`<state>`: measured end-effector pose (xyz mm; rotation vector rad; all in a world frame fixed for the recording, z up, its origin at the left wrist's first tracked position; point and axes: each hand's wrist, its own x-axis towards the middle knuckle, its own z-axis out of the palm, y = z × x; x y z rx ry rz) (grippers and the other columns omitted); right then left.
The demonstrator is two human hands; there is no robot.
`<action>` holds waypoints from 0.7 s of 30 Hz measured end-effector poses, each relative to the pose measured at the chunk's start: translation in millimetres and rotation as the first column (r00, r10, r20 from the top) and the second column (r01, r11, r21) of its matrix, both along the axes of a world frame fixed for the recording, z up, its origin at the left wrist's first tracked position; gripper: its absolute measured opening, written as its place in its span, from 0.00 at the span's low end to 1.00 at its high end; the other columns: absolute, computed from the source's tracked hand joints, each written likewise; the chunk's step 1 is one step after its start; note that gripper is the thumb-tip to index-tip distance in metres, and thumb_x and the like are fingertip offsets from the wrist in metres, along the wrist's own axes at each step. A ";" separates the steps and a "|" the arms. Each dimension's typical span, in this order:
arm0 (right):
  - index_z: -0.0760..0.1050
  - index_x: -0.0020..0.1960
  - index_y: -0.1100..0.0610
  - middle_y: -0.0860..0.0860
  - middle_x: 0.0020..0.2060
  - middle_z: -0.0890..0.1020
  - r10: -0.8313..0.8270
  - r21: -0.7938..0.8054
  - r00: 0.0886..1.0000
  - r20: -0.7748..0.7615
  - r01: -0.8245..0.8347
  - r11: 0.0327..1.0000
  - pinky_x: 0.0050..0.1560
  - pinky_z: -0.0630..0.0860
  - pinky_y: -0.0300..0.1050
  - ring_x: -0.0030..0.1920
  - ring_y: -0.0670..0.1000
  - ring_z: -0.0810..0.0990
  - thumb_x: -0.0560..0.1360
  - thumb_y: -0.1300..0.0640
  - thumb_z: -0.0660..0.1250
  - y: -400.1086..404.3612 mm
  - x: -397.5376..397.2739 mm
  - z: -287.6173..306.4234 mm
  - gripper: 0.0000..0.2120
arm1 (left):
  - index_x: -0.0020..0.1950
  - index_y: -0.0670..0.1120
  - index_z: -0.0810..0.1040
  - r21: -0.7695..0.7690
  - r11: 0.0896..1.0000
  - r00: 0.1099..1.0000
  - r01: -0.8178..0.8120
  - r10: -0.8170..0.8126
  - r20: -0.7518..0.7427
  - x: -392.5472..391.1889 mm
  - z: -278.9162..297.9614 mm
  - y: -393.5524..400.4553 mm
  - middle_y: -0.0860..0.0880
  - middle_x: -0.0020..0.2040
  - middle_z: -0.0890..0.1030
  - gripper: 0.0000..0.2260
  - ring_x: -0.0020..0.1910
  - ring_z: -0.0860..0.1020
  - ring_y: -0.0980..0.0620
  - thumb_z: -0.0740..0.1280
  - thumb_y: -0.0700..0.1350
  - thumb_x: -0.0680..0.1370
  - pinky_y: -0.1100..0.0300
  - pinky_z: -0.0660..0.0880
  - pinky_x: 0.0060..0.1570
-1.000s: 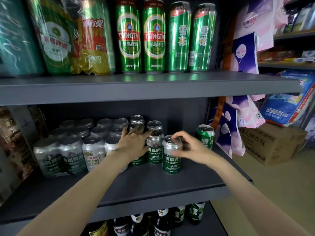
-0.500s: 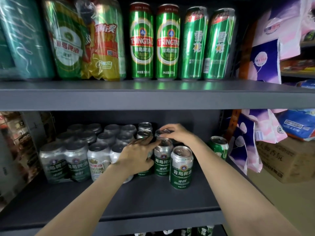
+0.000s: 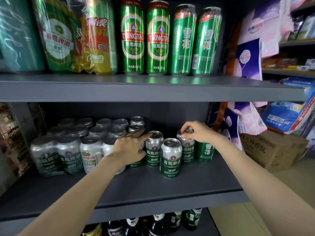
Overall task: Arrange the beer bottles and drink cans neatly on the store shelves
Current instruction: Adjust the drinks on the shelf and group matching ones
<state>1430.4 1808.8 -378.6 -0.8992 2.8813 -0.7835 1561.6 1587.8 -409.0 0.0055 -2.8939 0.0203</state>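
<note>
- Silver-topped shrink-wrapped can packs [image 3: 56, 155] occupy the left of the middle shelf [image 3: 136, 189], standing upright in close rows that run to the back.
- Left hand [image 3: 130, 147] lies over a loose can at the right edge of those packs; its fingers are extended, the tips resting on the lid of the second silver-and-green can [image 3: 154, 147]. Nothing is gripped by this hand.
- Front can [image 3: 170, 157] stands alone, forward of the row and untouched, just beside the second can.
- Right hand [image 3: 197, 132] grasps the top rim of the rear can [image 3: 187, 149] from above, fingers curled round the lid. This can stands just behind and right of the front can.
- Green can [image 3: 206, 150] stands touching or nearly touching the rear can on its right, partly hidden by the right forearm.
- Judgement: the loose cans are not yet in line; the step in hand appears to be seating the rear can into the row.
- Risk: a rim grip from above gives little control of the base, so the can may tip or knock the green can toward the shelf's right edge.
- Risk: the right forearm passes close by the front can; a careless draw back could topple it off the front lip.
- Upper shelf [image 3: 153, 89] carries tall green cans [image 3: 144, 38], upright and orderly.
</note>
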 end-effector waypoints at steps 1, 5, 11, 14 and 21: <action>0.76 0.54 0.53 0.48 0.48 0.77 0.003 0.026 0.999 -0.036 -0.002 1.000 0.48 0.66 0.40 0.48 0.47 0.73 0.73 0.51 0.70 2.6 4.5 -2.0 0.11 | 0.75 0.62 0.50 0.003 1.000 1.000 -0.001 0.001 0.009 0.8 1.4 0.6 0.55 0.77 0.53 0.31 0.74 0.56 0.54 0.61 0.50 0.76 0.59 0.54 0.71; 0.76 0.55 0.56 0.50 0.54 0.79 0.003 0.090 0.991 -0.136 0.009 0.996 0.52 0.68 0.43 0.55 0.50 0.74 0.76 0.54 0.67 7.3 15.3 -3.5 0.10 | 0.75 0.61 0.50 0.009 1.000 0.998 -0.001 0.001 0.058 2.3 5.1 1.1 0.54 0.77 0.52 0.31 0.75 0.55 0.53 0.61 0.49 0.76 0.60 0.54 0.70; 0.74 0.61 0.53 0.51 0.60 0.76 0.007 0.179 0.993 -0.121 0.015 0.984 0.60 0.69 0.48 0.61 0.52 0.72 0.77 0.55 0.65 17.2 21.6 0.5 0.13 | 0.75 0.61 0.49 0.042 0.999 0.996 -0.002 -0.002 0.088 4.8 7.6 1.3 0.53 0.77 0.51 0.32 0.75 0.55 0.52 0.61 0.46 0.77 0.59 0.54 0.71; 0.74 0.60 0.52 0.51 0.61 0.76 0.002 0.163 0.993 -0.116 0.017 0.986 0.62 0.69 0.51 0.62 0.53 0.71 0.76 0.55 0.66 18.0 22.5 -0.2 0.13 | 0.75 0.61 0.51 0.077 0.997 0.993 -0.001 -0.008 0.118 3.6 11.5 -1.3 0.54 0.77 0.52 0.32 0.74 0.58 0.50 0.60 0.41 0.76 0.59 0.59 0.68; 0.78 0.54 0.54 0.49 0.56 0.79 -0.008 -0.054 0.987 -0.159 -0.001 0.999 0.58 0.69 0.45 0.57 0.52 0.75 0.76 0.55 0.66 14.4 32.8 -4.6 0.08 | 0.71 0.51 0.67 0.363 0.931 0.993 0.028 0.017 -0.120 15.8 11.0 -18.4 0.48 0.39 0.80 0.27 0.43 0.77 0.47 0.62 0.35 0.73 0.65 0.67 0.41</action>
